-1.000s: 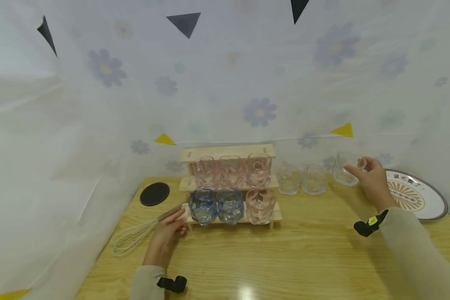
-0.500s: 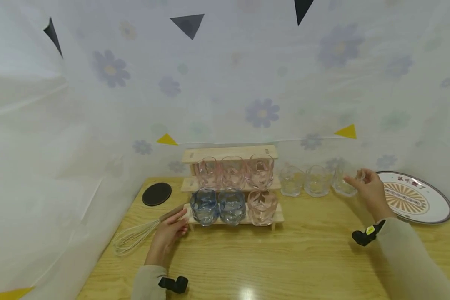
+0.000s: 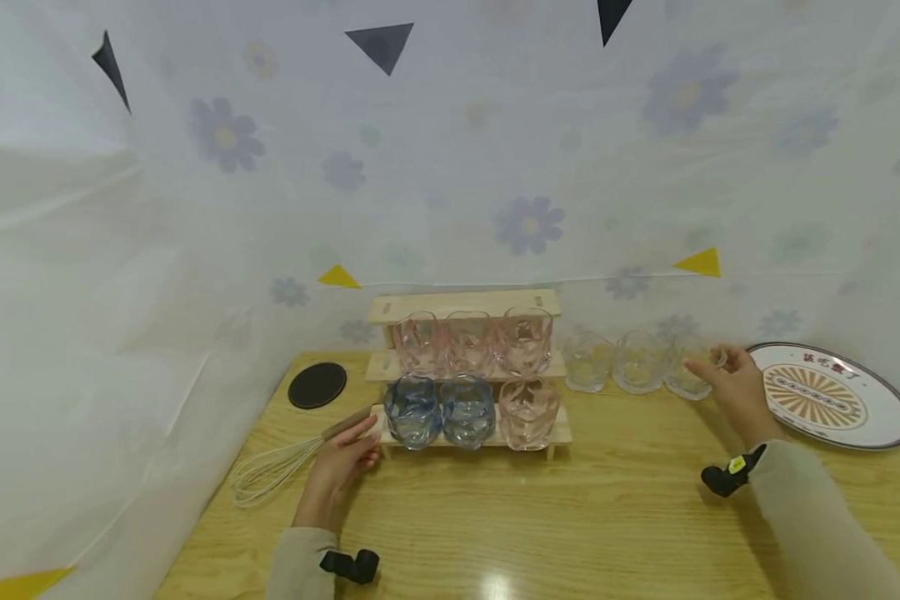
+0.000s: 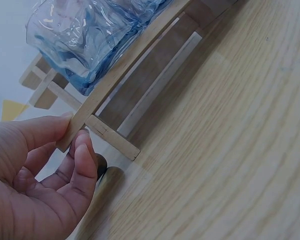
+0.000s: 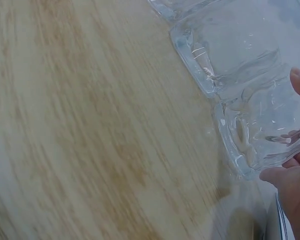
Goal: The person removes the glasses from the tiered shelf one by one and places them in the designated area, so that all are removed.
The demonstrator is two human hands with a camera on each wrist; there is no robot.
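A tiered wooden rack point(image 3: 465, 307) stands mid-table. My left hand point(image 3: 339, 462) pinches the left end of its lowest shelf point(image 4: 125, 65), thumb above and fingers below. That shelf bears two blue glasses point(image 3: 414, 417) and a peach glass point(image 3: 528, 419); three pink glasses point(image 3: 468, 346) line the tier behind. To the right of the rack, my right hand point(image 3: 738, 396) holds a clear glass point(image 3: 686, 375) by its right side. This glass is upright on the table, at the end of a row with two other clear glasses point(image 3: 640, 367).
A whisk point(image 3: 270, 471) lies left of the rack, its handle close to my left hand. Behind it is a round black coaster point(image 3: 317, 385). A patterned white plate point(image 3: 881, 417) lies right of my right hand. A flowered white sheet point(image 3: 435, 167) hangs behind the table.
My right hand has lowered the clear glass from above the table down beside the other two clear glasses. My left hand keeps its hold on the shelf end.
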